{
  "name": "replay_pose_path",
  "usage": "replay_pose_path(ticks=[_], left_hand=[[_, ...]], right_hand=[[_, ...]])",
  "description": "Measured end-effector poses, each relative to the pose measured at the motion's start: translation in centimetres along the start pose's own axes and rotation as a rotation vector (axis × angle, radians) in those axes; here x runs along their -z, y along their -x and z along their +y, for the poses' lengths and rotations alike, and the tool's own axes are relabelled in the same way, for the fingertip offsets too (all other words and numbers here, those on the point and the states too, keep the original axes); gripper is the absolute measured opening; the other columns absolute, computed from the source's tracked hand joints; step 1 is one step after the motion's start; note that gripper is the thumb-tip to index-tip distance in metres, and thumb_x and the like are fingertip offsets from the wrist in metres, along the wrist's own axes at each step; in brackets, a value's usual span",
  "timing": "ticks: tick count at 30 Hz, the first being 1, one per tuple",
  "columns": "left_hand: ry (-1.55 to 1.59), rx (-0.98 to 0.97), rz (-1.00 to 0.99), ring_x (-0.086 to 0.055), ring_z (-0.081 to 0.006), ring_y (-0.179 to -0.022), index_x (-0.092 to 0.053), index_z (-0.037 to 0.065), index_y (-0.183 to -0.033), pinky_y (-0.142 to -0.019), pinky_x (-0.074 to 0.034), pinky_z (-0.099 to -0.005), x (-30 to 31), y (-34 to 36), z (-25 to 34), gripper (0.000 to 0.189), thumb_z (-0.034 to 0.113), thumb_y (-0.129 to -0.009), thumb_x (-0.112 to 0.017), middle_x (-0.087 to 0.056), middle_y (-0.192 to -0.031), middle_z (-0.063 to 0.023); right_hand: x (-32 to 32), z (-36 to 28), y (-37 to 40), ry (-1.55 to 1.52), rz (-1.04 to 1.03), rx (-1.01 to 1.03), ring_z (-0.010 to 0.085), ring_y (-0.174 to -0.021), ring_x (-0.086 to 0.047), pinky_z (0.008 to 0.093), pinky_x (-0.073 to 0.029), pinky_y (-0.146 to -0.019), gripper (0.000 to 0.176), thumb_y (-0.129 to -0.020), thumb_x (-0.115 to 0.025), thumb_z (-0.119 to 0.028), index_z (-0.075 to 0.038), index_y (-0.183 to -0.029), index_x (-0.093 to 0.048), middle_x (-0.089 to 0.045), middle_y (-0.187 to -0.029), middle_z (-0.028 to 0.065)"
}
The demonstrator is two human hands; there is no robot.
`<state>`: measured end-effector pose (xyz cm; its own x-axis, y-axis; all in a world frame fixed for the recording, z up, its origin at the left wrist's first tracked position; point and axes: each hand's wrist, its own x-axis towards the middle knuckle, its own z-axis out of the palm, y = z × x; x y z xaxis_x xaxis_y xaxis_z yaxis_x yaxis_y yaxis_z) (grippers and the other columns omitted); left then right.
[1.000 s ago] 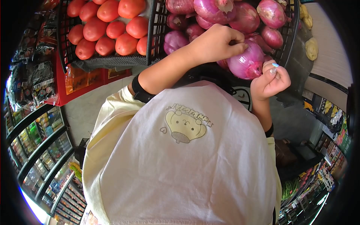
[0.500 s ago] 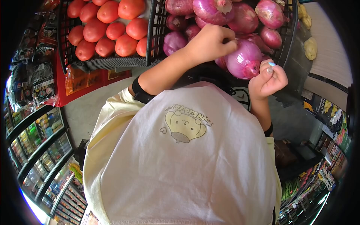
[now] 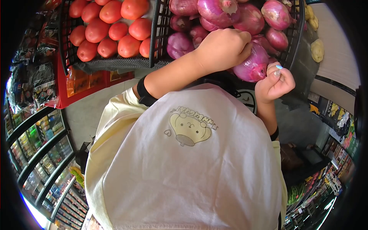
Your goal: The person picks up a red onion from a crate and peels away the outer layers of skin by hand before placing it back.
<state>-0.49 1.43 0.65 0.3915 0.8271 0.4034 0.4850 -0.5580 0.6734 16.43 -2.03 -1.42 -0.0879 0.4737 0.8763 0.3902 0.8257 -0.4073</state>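
The onion point(image 3: 249, 69) sits between your left hand point(image 3: 226, 49) and your right hand point(image 3: 276, 83), at the near edge of the crate point(image 3: 295, 42), in front of the other onions point(image 3: 249, 19). Whether it rests on anything below, you cannot tell.

Its shape is nearly round, so its axis reads best from the pinkish end: that end points toward your right hand and a little back toward your body, while the opposite end lies under your left hand, hidden. The axis thus runs roughly from one hand to the other, and neither is clearly nearer.

Your left hand has its fingers bent well in, over the onion's upper left part; you cannot tell whether they grip it or only touch. Your right hand is mostly curled, thumb and forefinger close together just beside the pinkish end; any hold there is hidden. Off to your left are the tomatoes point(image 3: 128, 46), well apart from your right hand.
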Motion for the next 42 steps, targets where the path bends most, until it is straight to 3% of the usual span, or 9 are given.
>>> replay_pose_path(ticks=[5, 9, 11, 20, 24, 31, 33, 37, 42], left_hand=[[0.075, 0.005, -0.020, -0.056, -0.0352, -0.064, -0.056, 0.000, -0.079, -0.058, -0.046, -0.0413, 0.4, 0.1, -0.5, 0.014, 0.014, -0.079, -0.058, -0.056, -0.067, -0.0175], [0.081, 0.063, 0.038, -0.057, -0.0349, -0.064, -0.056, 0.001, -0.078, -0.057, -0.046, -0.0415, 0.8, -0.2, 0.5, 0.016, 0.016, -0.081, -0.057, -0.057, -0.067, -0.0173], [-0.064, 0.107, -0.084, -0.057, -0.0348, -0.064, -0.054, 0.001, -0.077, -0.056, -0.046, -0.0417, 0.7, -0.3, 1.0, 0.017, 0.017, -0.082, -0.055, -0.058, -0.068, -0.0171], [-0.052, -0.025, -0.050, -0.057, -0.0361, -0.061, -0.053, -0.001, -0.072, -0.055, -0.045, -0.0441, 0.1, -0.6, 0.1, 0.019, 0.015, -0.081, -0.054, -0.056, -0.063, -0.0182], [-0.032, 0.033, -0.040, -0.056, -0.0361, -0.061, -0.054, -0.001, -0.072, -0.056, -0.045, -0.0443, 0.6, -0.3, -0.2, 0.018, 0.014, -0.081, -0.053, -0.056, -0.063, -0.0183], [-0.120, 0.064, -0.105, -0.057, -0.0343, -0.059, -0.052, 0.002, -0.073, -0.053, -0.046, -0.0422, 1.1, -0.2, 1.5, 0.024, 0.022, -0.083, -0.055, -0.056, -0.063, -0.0159], [-0.180, 0.037, -0.098, -0.058, -0.0326, -0.056, -0.052, 0.002, -0.073, -0.051, -0.047, -0.0419, 1.0, -0.1, 1.7, 0.022, 0.022, -0.083, -0.055, -0.057, -0.062, -0.0142], [-0.177, 0.013, -0.088, -0.057, -0.0342, -0.056, -0.052, 0.001, -0.072, -0.052, -0.047, -0.0423, 0.6, -0.2, 1.2, 0.021, 0.020, -0.082, -0.055, -0.057, -0.062, -0.0163], [-0.014, 0.022, -0.097, -0.056, -0.0379, -0.061, -0.054, -0.001, -0.072, -0.057, -0.046, -0.0442, 0.4, -0.3, 0.3, 0.019, 0.015, -0.081, -0.054, -0.056, -0.063, -0.0199]], right_hand=[[0.0, 0.1, 0.0, -0.011, 0.013, -0.001, 0.0086, -0.048, -0.034, 0.0221, -0.031, -0.043, 0.018, -0.090, -0.039, 0.002, 0.004, -0.107, -0.033, -0.040, -0.060, 0.0032], [0.0, 0.1, 0.0, -0.024, 0.005, -0.001, 0.0086, -0.048, -0.033, 0.0224, -0.031, -0.043, 0.017, -0.090, -0.039, 0.002, 0.004, -0.106, -0.033, -0.040, -0.061, 0.0035], [0.0, 0.0, 0.0, -0.021, 0.004, 0.004, 0.0086, -0.048, -0.034, 0.0225, -0.031, -0.043, 0.017, -0.090, -0.039, 0.002, 0.003, -0.106, -0.033, -0.040, -0.061, 0.0034], [0.0, 0.1, 0.0, -0.014, -0.002, 0.003, 0.0090, -0.048, -0.035, 0.0224, -0.032, -0.044, 0.018, -0.090, -0.039, 0.001, 0.003, -0.106, -0.033, -0.040, -0.061, 0.0035], [0.2, 0.0, 0.0, -0.021, 0.002, -0.017, 0.0090, -0.048, -0.035, 0.0223, -0.032, -0.044, 0.018, -0.090, -0.039, 0.001, 0.004, -0.106, -0.033, -0.040, -0.060, 0.0035], [0.0, 0.0, -0.2, -0.014, 0.000, 0.011, 0.0089, -0.048, -0.034, 0.0218, -0.031, -0.044, 0.017, -0.090, -0.039, 0.001, 0.003, -0.106, -0.033, -0.040, -0.060, 0.0033], [0.2, -0.4, 0.1, -0.006, -0.017, -0.067, 0.0119, -0.051, -0.032, 0.0278, -0.036, -0.048, 0.016, -0.090, -0.038, 0.001, 0.002, -0.104, -0.033, -0.039, -0.062, 0.0069], [0.1, -0.4, 0.1, -0.004, -0.011, -0.069, 0.0119, -0.051, -0.032, 0.0282, -0.037, -0.048, 0.016, -0.090, -0.038, 0.000, 0.002, -0.104, -0.033, -0.039, -0.062, 0.0071], [0.0, 0.0, 0.0, -0.011, 0.000, 0.010, 0.0090, -0.048, -0.034, 0.0219, -0.031, -0.044, 0.018, -0.090, -0.039, 0.002, 0.004, -0.106, -0.033, -0.040, -0.061, 0.0039]])
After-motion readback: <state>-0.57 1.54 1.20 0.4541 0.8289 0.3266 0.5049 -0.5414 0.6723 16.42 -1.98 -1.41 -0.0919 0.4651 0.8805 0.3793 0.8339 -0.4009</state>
